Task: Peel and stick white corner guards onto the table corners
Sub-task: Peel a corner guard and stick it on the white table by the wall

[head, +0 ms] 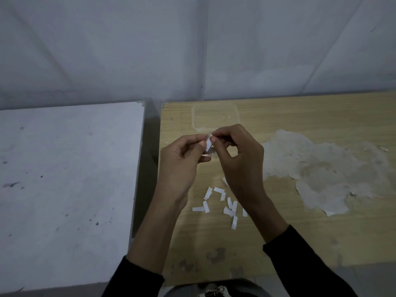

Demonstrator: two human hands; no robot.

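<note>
Thumb and forefinger of the left hand [182, 159] pinch a small white corner guard [208, 144], and the curled fingertips of the right hand [237, 153] pinch the same piece from the other side. Both hands are closed on it and meet just above a light-brown wood-grain table [300, 232]. The guard is held between the two sets of fingertips, clear of the tabletop, its white strip tilted. A pale, translucent part shows just below the strip, but it is too blurred to tell whether the strip is lifting away from it.

Below the hands, between the two wrists, a scatter of short white paper strips [228, 211] lies flat on the wood, some overlapping and some apart. Just beyond the fingertips, a clear, rounded-rectangle plastic container [194, 118] sits on the table near its far edge. Its near rim is hidden behind the hands.

To the right of the right hand, a large pale patch of peeled, ragged surface [321, 168] spreads across the tabletop. To the left of the left hand, across a narrow dark gap, stands a flat white surface [68, 179] speckled with dark marks. Behind everything rises a plain grey-white wall [192, 50].

Both forearms are bare down to black sleeves [137, 279] near the bottom edge. Between them, low down, the toe of a laced shoe [214, 291] shows.
</note>
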